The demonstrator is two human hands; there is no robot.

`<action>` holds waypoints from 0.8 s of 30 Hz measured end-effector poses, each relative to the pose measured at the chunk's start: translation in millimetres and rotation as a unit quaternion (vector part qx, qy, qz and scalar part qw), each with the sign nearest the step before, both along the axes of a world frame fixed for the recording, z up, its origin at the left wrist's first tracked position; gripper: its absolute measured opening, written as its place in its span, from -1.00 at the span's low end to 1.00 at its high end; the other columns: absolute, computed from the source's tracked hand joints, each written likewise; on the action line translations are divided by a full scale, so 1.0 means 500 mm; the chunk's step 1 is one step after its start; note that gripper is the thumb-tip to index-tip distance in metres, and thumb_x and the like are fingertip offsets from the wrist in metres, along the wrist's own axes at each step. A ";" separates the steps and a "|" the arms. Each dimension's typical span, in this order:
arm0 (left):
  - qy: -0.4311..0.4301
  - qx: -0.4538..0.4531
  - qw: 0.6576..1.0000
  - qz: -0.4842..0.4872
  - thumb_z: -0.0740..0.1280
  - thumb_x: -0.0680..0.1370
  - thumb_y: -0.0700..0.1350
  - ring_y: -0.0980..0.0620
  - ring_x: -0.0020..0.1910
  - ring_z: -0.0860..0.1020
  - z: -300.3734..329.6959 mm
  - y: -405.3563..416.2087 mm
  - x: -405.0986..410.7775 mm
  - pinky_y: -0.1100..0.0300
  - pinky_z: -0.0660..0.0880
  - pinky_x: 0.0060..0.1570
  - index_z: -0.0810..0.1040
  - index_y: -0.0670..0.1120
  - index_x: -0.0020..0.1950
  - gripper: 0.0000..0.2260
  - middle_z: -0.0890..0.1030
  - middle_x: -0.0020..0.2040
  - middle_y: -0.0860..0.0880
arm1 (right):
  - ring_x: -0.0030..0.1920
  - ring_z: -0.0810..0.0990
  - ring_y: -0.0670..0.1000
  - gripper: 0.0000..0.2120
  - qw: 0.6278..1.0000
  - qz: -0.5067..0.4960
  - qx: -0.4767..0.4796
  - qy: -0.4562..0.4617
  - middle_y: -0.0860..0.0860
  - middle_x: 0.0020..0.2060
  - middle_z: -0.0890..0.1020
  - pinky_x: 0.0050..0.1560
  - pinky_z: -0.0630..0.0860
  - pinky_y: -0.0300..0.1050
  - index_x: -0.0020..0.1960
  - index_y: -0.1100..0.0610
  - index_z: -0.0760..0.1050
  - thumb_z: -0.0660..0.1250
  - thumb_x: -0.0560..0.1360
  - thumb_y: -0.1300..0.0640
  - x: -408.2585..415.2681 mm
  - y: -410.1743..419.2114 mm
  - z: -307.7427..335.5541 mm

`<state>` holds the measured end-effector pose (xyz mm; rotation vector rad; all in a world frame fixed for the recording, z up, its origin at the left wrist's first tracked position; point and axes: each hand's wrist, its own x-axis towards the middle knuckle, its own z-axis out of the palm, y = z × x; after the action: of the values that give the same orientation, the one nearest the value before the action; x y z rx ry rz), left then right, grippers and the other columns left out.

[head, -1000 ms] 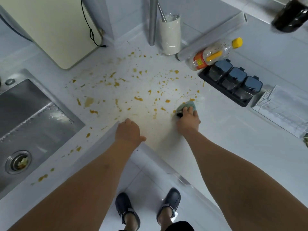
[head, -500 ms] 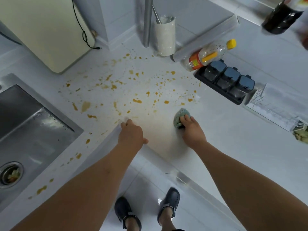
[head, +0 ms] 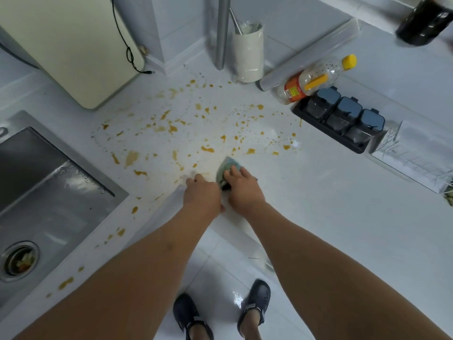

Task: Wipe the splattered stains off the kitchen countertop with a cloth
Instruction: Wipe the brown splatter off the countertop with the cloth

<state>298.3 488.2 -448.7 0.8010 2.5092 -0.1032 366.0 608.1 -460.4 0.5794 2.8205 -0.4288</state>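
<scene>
At frame centre the right hand presses a green cloth onto the white bench, fingers curled over it. The left hand rests just beside it at the bench edge, fingers bent downward, holding nothing. Orange-brown stains spread above the cloth and toward the sink at left.

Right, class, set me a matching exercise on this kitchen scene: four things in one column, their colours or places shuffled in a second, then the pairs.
Things:
1. cloth
2. bottle cap
3. sink
4. spice jars

Descriptions:
A. yellow
B. in a black tray, right of the stains
C. under the right hand, greenish
D. steel, at the left edge of the countertop

Pairs: 1-C, 2-A, 3-D, 4-B
</scene>
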 end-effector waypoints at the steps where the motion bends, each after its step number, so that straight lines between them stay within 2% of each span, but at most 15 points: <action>1: 0.000 0.003 1.000 0.000 0.46 0.45 0.27 -0.25 0.26 0.32 0.003 0.000 -0.002 0.01 0.40 0.20 0.54 -0.04 0.14 -0.54 0.35 0.33 -0.23 | 0.54 0.16 0.14 -0.41 1.000 0.023 -0.012 0.001 0.02 0.58 0.23 0.48 0.22 -0.02 0.56 0.07 0.27 0.23 0.53 0.19 0.023 0.004 -0.001; 3: -0.004 0.009 1.000 0.006 0.48 0.44 0.25 -0.25 0.25 0.34 0.011 0.002 -0.001 0.00 0.42 0.18 0.49 -0.06 0.02 -0.56 0.36 0.32 -0.23 | 0.58 0.13 0.12 -0.40 0.999 0.018 -0.029 -0.007 0.01 0.59 0.22 0.54 0.16 -0.03 0.58 0.04 0.26 0.23 0.55 0.21 0.081 0.043 0.002; 6: -0.006 0.016 1.000 0.006 0.51 0.42 0.23 -0.22 0.23 0.36 0.019 0.003 0.002 0.02 0.43 0.13 0.53 -0.09 0.01 -0.56 0.38 0.30 -0.24 | 0.60 0.08 0.06 -0.38 0.996 -0.086 -0.008 -0.027 -0.04 0.61 0.17 0.54 0.11 -0.13 0.60 0.00 0.21 0.19 0.56 0.26 0.155 0.135 0.011; 8: -0.001 0.026 1.000 0.010 0.51 0.41 0.23 -0.22 0.23 0.36 0.019 0.002 0.002 0.04 0.42 0.08 0.50 -0.08 -0.06 -0.58 0.38 0.31 -0.24 | 0.59 0.09 0.07 -0.37 0.987 -0.148 0.012 -0.060 -0.06 0.61 0.14 0.51 0.19 -0.08 0.61 0.00 0.18 0.15 0.57 0.28 0.171 0.180 0.022; 11: 0.005 0.033 0.999 0.015 0.51 0.40 0.23 -0.24 0.27 0.34 0.013 -0.005 0.001 0.02 0.43 0.12 0.46 -0.07 -0.10 -0.57 0.36 0.36 -0.24 | 0.55 0.13 0.13 -0.41 0.975 -0.197 0.028 -0.103 0.00 0.60 0.13 0.44 0.36 0.10 0.59 0.07 0.14 0.13 0.58 0.25 0.114 0.176 0.030; 14: 0.007 0.037 0.999 0.012 0.51 0.39 0.28 -0.25 0.28 0.33 0.012 -0.007 0.001 0.01 0.42 0.16 0.49 -0.08 -0.10 -0.54 0.36 0.36 -0.24 | 0.54 0.13 0.17 -0.44 0.982 -0.149 0.032 -0.109 0.03 0.59 0.13 0.40 0.39 0.13 0.58 0.09 0.12 0.12 0.60 0.21 0.031 0.112 0.032; 17: 0.004 0.030 0.999 0.010 0.48 0.41 0.30 -0.27 0.34 0.29 0.008 -0.011 -0.001 -0.02 0.39 0.23 0.59 -0.08 0.12 -0.48 0.34 0.39 -0.24 | 0.58 0.03 0.18 -0.41 0.992 -0.065 0.033 -0.105 0.02 0.62 0.03 0.45 0.27 0.11 0.61 0.08 0.04 0.11 0.61 0.14 -0.042 0.035 0.028; 19: 0.018 0.024 1.000 -0.001 0.40 0.49 0.24 -0.27 0.36 0.29 0.002 -0.015 -0.004 -0.03 0.37 0.28 0.58 -0.07 0.25 -0.52 0.36 0.38 -0.23 | 0.59 0.00 0.16 -0.37 0.993 0.014 0.050 -0.104 0.04 0.62 0.04 0.55 0.13 0.05 0.63 0.09 0.04 0.13 0.60 0.05 -0.067 -0.011 0.019; 21: 0.033 0.025 0.999 -0.005 0.32 0.57 0.11 -0.26 0.33 0.31 -0.002 -0.013 -0.004 -0.02 0.38 0.26 0.57 -0.05 0.28 -0.64 0.38 0.34 -0.22 | 0.60 0.00 0.14 -0.34 0.990 0.084 0.051 -0.103 0.03 0.62 0.08 0.57 0.05 0.04 0.62 0.09 0.08 0.16 0.59 -0.04 -0.048 -0.039 0.005; 22: 0.032 0.021 0.999 0.001 0.32 0.57 0.08 -0.25 0.30 0.32 -0.001 -0.008 -0.006 -0.01 0.40 0.22 0.57 -0.05 0.27 -0.66 0.37 0.33 -0.22 | 0.61 0.00 0.12 -0.35 0.991 0.090 0.036 -0.093 0.01 0.62 0.10 0.57 0.06 0.04 0.63 0.07 0.08 0.15 0.59 -0.06 -0.023 -0.041 0.001; 24: 0.019 -0.003 1.000 0.014 0.44 0.48 0.17 -0.24 0.28 0.34 0.008 0.007 -0.006 0.01 0.41 0.16 0.57 -0.05 0.25 -0.57 0.36 0.34 -0.21 | 0.61 0.00 0.10 -0.41 0.997 0.050 -0.008 -0.057 -0.03 0.62 0.11 0.56 0.08 0.05 0.63 0.03 0.09 0.13 0.63 -0.01 0.037 -0.022 -0.005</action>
<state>295.4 491.7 -444.8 0.7679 2.5543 -0.1162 384.7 597.1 -462.7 0.4422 2.7211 -0.3860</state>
